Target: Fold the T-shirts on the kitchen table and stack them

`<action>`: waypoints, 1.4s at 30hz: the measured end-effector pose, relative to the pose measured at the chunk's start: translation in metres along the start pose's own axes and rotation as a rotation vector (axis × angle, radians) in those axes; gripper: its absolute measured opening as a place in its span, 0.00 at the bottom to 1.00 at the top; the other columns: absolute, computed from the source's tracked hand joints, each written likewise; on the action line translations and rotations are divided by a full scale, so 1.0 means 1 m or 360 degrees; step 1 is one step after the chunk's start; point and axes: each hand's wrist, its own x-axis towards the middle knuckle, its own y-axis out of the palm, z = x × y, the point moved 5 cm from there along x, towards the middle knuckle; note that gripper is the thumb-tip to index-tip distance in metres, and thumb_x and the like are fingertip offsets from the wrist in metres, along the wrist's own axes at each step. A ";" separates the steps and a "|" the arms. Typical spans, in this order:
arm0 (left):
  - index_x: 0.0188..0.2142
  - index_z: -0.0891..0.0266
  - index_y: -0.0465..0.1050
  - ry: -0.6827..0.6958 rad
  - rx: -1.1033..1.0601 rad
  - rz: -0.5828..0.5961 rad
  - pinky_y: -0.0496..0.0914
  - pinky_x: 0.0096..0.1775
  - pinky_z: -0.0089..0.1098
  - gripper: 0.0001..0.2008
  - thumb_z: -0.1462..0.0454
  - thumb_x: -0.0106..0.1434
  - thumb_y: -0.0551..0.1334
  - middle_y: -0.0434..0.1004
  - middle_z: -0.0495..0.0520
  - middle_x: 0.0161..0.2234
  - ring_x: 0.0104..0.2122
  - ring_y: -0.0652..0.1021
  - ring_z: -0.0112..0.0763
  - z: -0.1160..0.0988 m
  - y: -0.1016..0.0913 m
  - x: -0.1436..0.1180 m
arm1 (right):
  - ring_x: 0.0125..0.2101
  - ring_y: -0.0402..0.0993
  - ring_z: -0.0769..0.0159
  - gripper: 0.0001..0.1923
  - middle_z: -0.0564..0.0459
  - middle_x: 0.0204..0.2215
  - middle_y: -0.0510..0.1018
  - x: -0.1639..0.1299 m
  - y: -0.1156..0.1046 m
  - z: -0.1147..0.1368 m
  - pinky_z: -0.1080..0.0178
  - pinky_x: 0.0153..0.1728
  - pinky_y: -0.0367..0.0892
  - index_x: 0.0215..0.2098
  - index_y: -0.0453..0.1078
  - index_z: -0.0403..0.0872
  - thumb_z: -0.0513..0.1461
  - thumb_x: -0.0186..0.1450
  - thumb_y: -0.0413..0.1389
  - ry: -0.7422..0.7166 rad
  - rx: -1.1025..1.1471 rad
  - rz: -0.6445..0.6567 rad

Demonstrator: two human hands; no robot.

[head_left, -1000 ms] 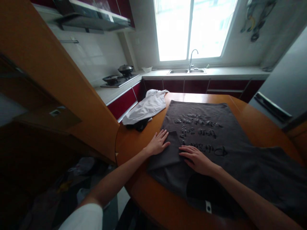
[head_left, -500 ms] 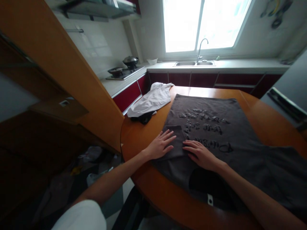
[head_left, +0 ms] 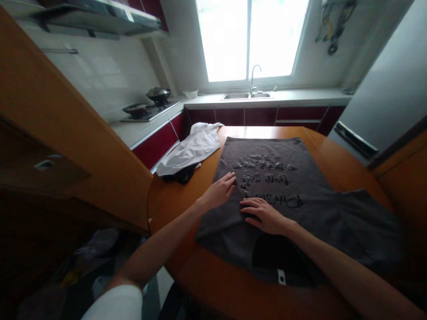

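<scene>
My left hand [head_left: 218,192] has slid from the folded sleeve [head_left: 220,213] toward 11 o'clock and now lies flat and open at the edge of the grey T-shirt [head_left: 283,186]; the fold seems pressed. My right hand [head_left: 265,215], fingers spread, holds nothing. The shirt lies on the wooden table [head_left: 200,275]. A white garment [head_left: 191,149] is at 10 o'clock, the sink [head_left: 247,95] at 12.

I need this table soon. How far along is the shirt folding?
Early. The dark T-shirt lies spread flat on the table. Its left sleeve is folded in, with left hand and right hand flat on it. The right sleeve remains spread; the white garment lies unfolded.
</scene>
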 end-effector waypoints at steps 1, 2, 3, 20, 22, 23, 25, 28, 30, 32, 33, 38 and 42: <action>0.59 0.66 0.70 -0.0033 0.0013 0.0004 0.62 0.66 0.42 0.20 0.63 0.73 0.49 0.66 0.63 0.65 0.66 0.66 0.40 0.001 0.007 0.008 | 0.62 0.65 0.56 0.16 0.47 0.60 0.73 0.000 -0.001 0.000 0.48 0.63 0.60 0.56 0.73 0.51 0.43 0.71 0.56 0.0006 0.0002 0.0001; 0.57 0.67 0.72 -0.0075 0.0035 -0.0008 0.63 0.65 0.41 0.20 0.63 0.73 0.49 0.69 0.63 0.63 0.64 0.68 0.40 0.003 0.014 0.014 | 0.62 0.64 0.56 0.17 0.47 0.60 0.72 0.000 -0.001 0.000 0.49 0.63 0.59 0.56 0.73 0.51 0.43 0.71 0.56 0.0012 0.0004 0.0000; 0.55 0.67 0.74 -0.0121 0.0062 -0.0035 0.64 0.64 0.41 0.19 0.64 0.73 0.49 0.70 0.64 0.61 0.63 0.69 0.40 0.005 0.022 0.017 | 0.63 0.64 0.56 0.17 0.47 0.61 0.72 0.000 -0.002 0.000 0.49 0.63 0.58 0.56 0.73 0.51 0.44 0.71 0.56 0.0017 0.0005 -0.0002; 0.66 0.71 0.60 -0.0058 0.0222 0.0038 0.55 0.67 0.52 0.31 0.53 0.72 0.47 0.55 0.67 0.69 0.70 0.55 0.49 0.045 0.076 0.016 | 0.62 0.66 0.59 0.18 0.46 0.59 0.74 0.008 -0.004 -0.010 0.54 0.63 0.57 0.53 0.75 0.48 0.49 0.71 0.56 -0.0036 -0.0022 -0.0003; 0.67 0.71 0.60 -0.0046 0.0241 0.0038 0.56 0.66 0.52 0.32 0.52 0.71 0.47 0.55 0.67 0.69 0.70 0.54 0.50 0.049 0.078 0.018 | 0.60 0.68 0.61 0.16 0.45 0.59 0.74 0.010 -0.010 -0.012 0.57 0.62 0.60 0.51 0.75 0.47 0.47 0.71 0.56 -0.0015 0.0017 -0.0022; 0.67 0.71 0.60 -0.0041 0.0253 0.0040 0.56 0.66 0.53 0.32 0.52 0.71 0.47 0.55 0.66 0.69 0.70 0.54 0.50 0.050 0.079 0.019 | 0.59 0.69 0.62 0.15 0.45 0.59 0.73 0.011 -0.016 -0.013 0.59 0.61 0.61 0.51 0.75 0.47 0.46 0.71 0.57 0.0005 0.0044 -0.0051; 0.67 0.72 0.60 -0.0028 0.0290 0.0058 0.56 0.66 0.52 0.34 0.51 0.71 0.46 0.55 0.67 0.70 0.70 0.54 0.50 0.052 0.081 0.020 | 0.58 0.70 0.63 0.14 0.45 0.59 0.73 0.009 -0.035 -0.015 0.61 0.60 0.62 0.50 0.75 0.46 0.44 0.71 0.57 0.0071 0.0085 -0.0157; 0.68 0.75 0.57 -0.0004 0.0379 0.0103 0.53 0.68 0.50 0.39 0.47 0.69 0.47 0.52 0.67 0.70 0.71 0.51 0.50 0.051 0.082 0.020 | 0.55 0.73 0.63 0.11 0.48 0.55 0.76 -0.007 -0.078 -0.029 0.61 0.57 0.65 0.49 0.75 0.47 0.41 0.71 0.57 0.0292 0.0068 -0.0391; 0.69 0.76 0.55 0.0015 0.0431 0.0124 0.51 0.68 0.50 0.42 0.44 0.68 0.47 0.50 0.67 0.71 0.71 0.48 0.50 0.050 0.083 0.020 | 0.51 0.75 0.64 0.10 0.49 0.50 0.79 -0.033 -0.110 -0.048 0.61 0.54 0.67 0.48 0.75 0.48 0.38 0.71 0.56 0.0560 0.0002 -0.0582; 0.69 0.76 0.53 0.0023 0.0461 0.0130 0.50 0.68 0.50 0.43 0.43 0.68 0.46 0.49 0.66 0.71 0.71 0.47 0.50 0.049 0.084 0.020 | 0.49 0.76 0.63 0.09 0.49 0.47 0.80 -0.074 -0.139 -0.072 0.60 0.53 0.67 0.47 0.75 0.47 0.37 0.70 0.55 0.0912 -0.0124 -0.0793; 0.70 0.76 0.53 0.0024 0.0469 0.0132 0.50 0.68 0.50 0.43 0.43 0.68 0.46 0.48 0.66 0.71 0.71 0.47 0.50 0.050 0.085 0.020 | 0.49 0.76 0.62 0.09 0.47 0.46 0.81 -0.100 -0.151 -0.084 0.59 0.53 0.67 0.45 0.76 0.46 0.37 0.70 0.55 0.1118 -0.0220 -0.0895; 0.70 0.74 0.54 0.0005 0.0474 0.0130 0.50 0.68 0.49 0.44 0.42 0.67 0.46 0.49 0.65 0.71 0.71 0.47 0.50 0.052 0.087 0.021 | 0.43 0.77 0.57 0.04 0.41 0.37 0.81 -0.252 -0.179 -0.110 0.56 0.47 0.67 0.34 0.74 0.46 0.39 0.64 0.58 0.2107 -0.0711 -0.1325; 0.70 0.72 0.54 -0.0013 0.0472 0.0136 0.50 0.68 0.49 0.43 0.42 0.67 0.46 0.50 0.63 0.71 0.71 0.48 0.49 0.051 0.086 0.021 | 0.37 0.77 0.53 0.09 0.40 0.28 0.78 -0.336 -0.170 -0.108 0.53 0.41 0.67 0.24 0.67 0.49 0.39 0.61 0.60 0.2262 -0.0699 -0.1472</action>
